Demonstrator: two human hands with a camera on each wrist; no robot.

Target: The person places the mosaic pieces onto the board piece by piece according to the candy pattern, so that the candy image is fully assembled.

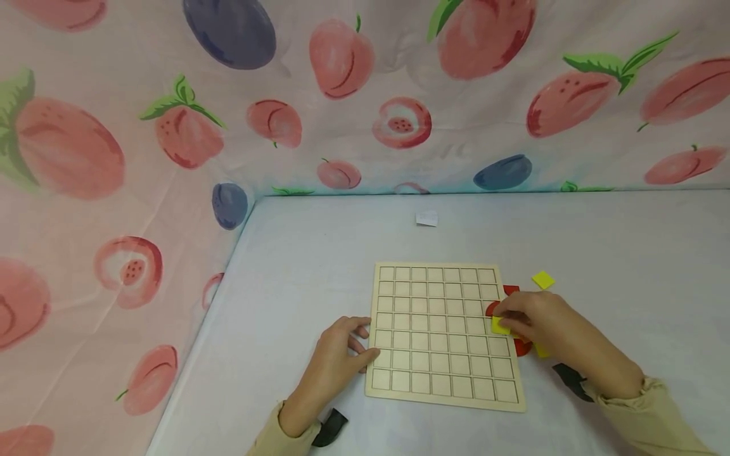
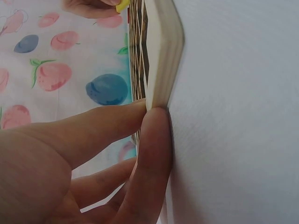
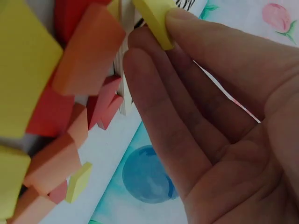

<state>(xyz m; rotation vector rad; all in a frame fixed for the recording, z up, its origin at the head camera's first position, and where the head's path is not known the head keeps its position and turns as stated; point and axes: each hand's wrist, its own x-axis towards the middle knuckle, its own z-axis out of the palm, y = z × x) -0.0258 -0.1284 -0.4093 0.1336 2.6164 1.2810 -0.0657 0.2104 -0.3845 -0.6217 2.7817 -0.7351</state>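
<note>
A pale wooden grid board point(image 1: 441, 335) lies flat on the white table. My left hand point(image 1: 362, 342) rests at its left edge, and its fingers point(image 2: 149, 140) press against the board's side point(image 2: 163, 51). My right hand point(image 1: 504, 320) is at the board's right edge and pinches a yellow square tile point(image 1: 500, 325) over the outer squares. The right wrist view shows that tile point(image 3: 154, 16) held between thumb and fingertips point(image 3: 140, 56). Red tiles point(image 1: 523, 346) lie partly hidden under the right hand.
A loose yellow tile point(image 1: 543, 279) and a red tile point(image 1: 510, 290) lie just right of the board. Close up, the pile shows orange-red tiles point(image 3: 84, 51) and yellow ones point(image 3: 23, 70). A small white slip point(image 1: 426, 218) lies farther back. Fruit-print cloth point(image 1: 171, 126) walls the left and rear.
</note>
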